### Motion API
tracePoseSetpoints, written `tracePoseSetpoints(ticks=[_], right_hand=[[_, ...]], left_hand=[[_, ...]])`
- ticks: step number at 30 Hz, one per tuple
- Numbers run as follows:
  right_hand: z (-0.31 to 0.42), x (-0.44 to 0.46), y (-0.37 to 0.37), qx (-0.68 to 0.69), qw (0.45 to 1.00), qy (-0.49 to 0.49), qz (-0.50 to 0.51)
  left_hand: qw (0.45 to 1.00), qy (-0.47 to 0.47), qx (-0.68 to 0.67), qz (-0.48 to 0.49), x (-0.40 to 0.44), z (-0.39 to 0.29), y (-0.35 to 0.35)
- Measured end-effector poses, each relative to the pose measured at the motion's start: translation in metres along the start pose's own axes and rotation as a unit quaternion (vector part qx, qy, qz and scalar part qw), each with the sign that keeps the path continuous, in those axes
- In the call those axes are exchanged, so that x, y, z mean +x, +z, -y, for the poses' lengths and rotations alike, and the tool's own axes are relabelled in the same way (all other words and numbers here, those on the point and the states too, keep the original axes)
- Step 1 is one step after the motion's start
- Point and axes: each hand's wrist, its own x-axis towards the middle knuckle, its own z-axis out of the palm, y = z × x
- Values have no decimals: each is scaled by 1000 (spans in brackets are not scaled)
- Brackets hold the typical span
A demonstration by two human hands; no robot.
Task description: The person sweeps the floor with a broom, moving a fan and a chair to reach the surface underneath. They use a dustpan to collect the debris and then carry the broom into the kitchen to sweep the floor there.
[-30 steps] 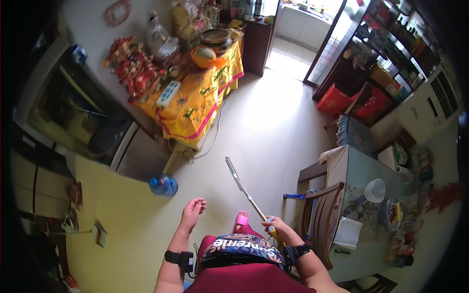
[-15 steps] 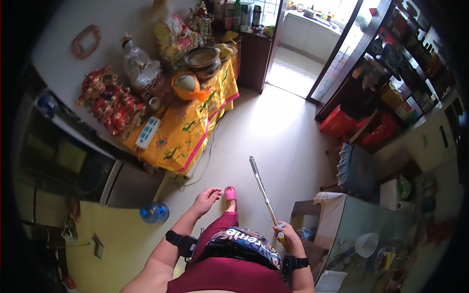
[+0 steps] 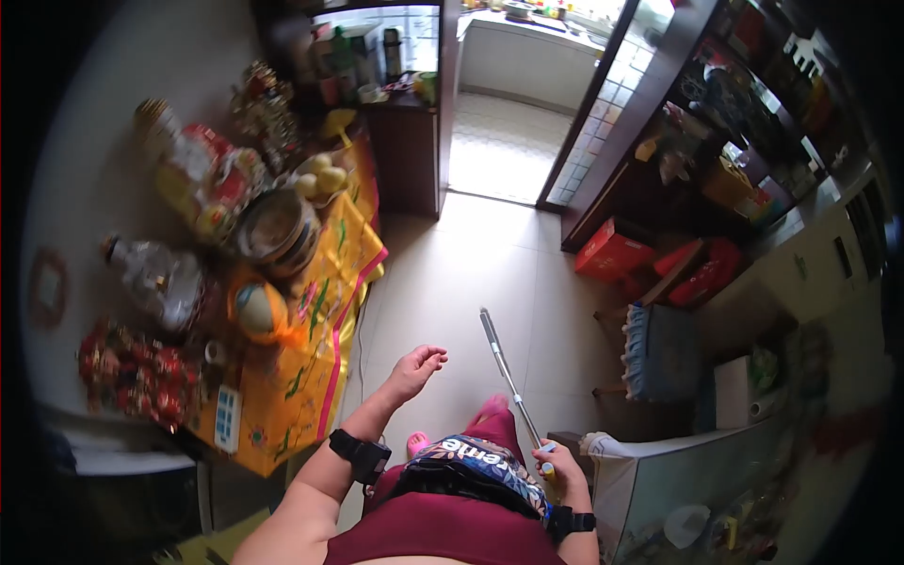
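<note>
My right hand [image 3: 563, 463] is wrapped around a silver telescopic pole [image 3: 506, 365] near its yellow-tipped lower end. The pole slants up and away over the floor, its far end bare and grey. Empty, my left hand [image 3: 414, 374] hangs in the air left of the pole, fingers loosely stretched. The nearest furniture on that side is an altar table with a yellow embroidered cloth [image 3: 344, 353]. Pink slippers [image 3: 417, 443] are on my feet, partly hidden by my body.
Statues, an incense pot [image 3: 278, 232], fruit [image 3: 322, 177] and a power strip [image 3: 227, 419] stand on the altar table. A doorway with pale tiled floor [image 3: 508, 141] lies ahead. To the right are red boxes [image 3: 614, 254], a blue-covered chair [image 3: 664, 353] and a glass-topped table [image 3: 678, 480].
I have stepped forward; the doorway and altar table are closer, and the blue water jug at the left has left view. The pole stays in my right hand.
</note>
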Motion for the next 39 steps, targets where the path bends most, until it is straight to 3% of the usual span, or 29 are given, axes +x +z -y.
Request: tracePoseSetpoints(ticks=[5, 12, 20, 26, 31, 34, 39], right_hand=[[113, 78, -20, -8, 1000, -12, 5], [286, 201, -62, -194, 976, -100, 0], [462, 309, -43, -195, 977, -71, 38], [576, 374, 4, -156, 985, -66, 28], [682, 411, 42, -83, 996, -23, 18], [724, 437, 60, -93, 995, -31, 5], [815, 486, 86, -96, 994, -43, -9]], left_hand=[[1000, -18, 12, -17, 111, -19, 13], [997, -26, 1, -77, 251, -77, 23], [991, -23, 2, -135, 392, -116, -10], [989, -24, -3, -145, 556, -151, -70], [997, -16, 4, -70, 697, -210, -97], [998, 48, 35, -23, 775, -233, -107], [999, 6, 33, 26, 882, -267, -119]])
